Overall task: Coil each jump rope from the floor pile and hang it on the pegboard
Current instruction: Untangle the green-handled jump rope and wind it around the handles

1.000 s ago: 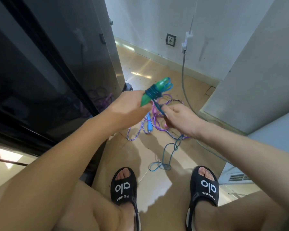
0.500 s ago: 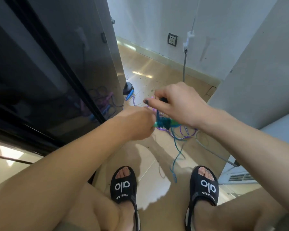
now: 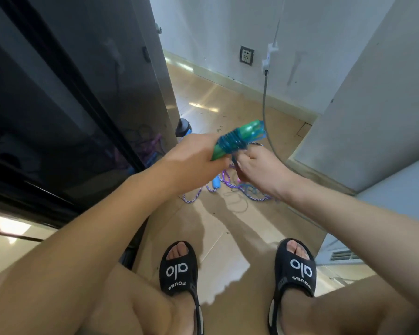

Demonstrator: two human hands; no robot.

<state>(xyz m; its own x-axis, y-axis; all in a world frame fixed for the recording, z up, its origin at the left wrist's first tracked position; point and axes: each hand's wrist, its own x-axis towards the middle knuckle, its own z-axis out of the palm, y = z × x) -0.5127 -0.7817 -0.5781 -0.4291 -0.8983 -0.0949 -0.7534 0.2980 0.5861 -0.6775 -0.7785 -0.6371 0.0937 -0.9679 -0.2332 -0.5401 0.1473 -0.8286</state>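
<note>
Head view: at frame centre the left hand (image 3: pixel 194 157) clenches the green handles (image 3: pixel 230 141), blue cord (image 3: pixel 232 142) wound round them. The right hand (image 3: pixel 257 170) pinches the cord's tail just below. The cord looks light, limp and slick; best held by the rigid handles. More ropes (image 3: pixel 228 187) lie on the floor beneath.

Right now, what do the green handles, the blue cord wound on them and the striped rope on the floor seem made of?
Green handles: glossy hard plastic, judging by the sheen.
Blue cord: translucent, shiny, probably PVC.
Striped rope: matte, purple and white twist, likely woven fibre.
</note>
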